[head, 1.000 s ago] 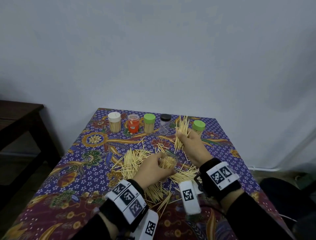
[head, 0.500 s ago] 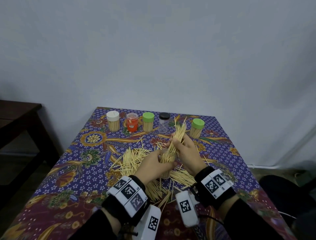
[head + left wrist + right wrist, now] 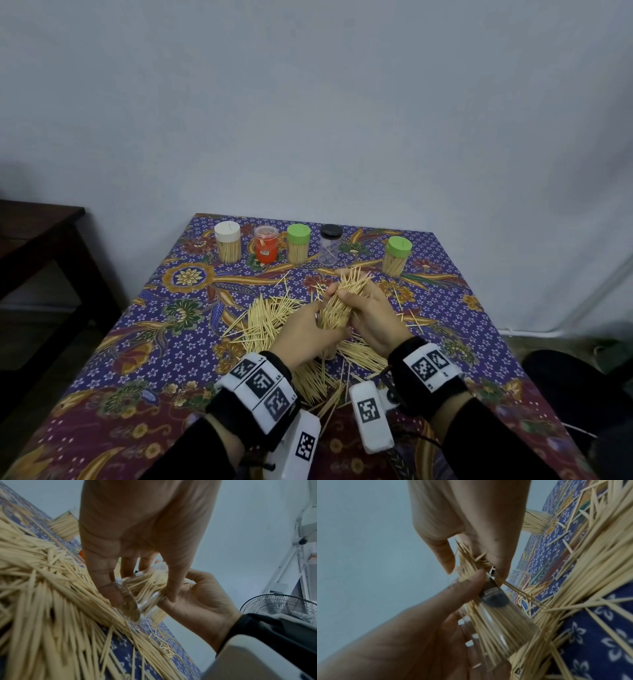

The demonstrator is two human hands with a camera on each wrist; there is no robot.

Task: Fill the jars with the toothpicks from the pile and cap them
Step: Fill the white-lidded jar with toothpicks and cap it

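Note:
My left hand (image 3: 310, 330) grips a clear open jar (image 3: 334, 320) tilted over the toothpick pile (image 3: 270, 318); its fingers (image 3: 109, 591) wrap the jar (image 3: 137, 601). My right hand (image 3: 368, 308) pinches a thick bundle of toothpicks (image 3: 349, 286) whose lower ends sit inside the jar mouth, with the tips fanning up and to the right. In the right wrist view the right hand (image 3: 471, 566) squeezes the bundle (image 3: 469, 562) above the jar (image 3: 501, 626), which is packed with toothpicks. No cap for this jar shows.
At the back of the patterned table (image 3: 147, 346) stand a white-capped jar (image 3: 227, 244), an orange jar (image 3: 266, 245), a green-capped jar (image 3: 298, 244), a black-capped nearly empty jar (image 3: 330, 245) and another green-capped jar (image 3: 396, 257). A dark wooden table (image 3: 37, 236) stands left.
My right hand carried the bundle from up near the back jars down and left to the jar in my left hand; the bundle's ends now sit in its mouth.

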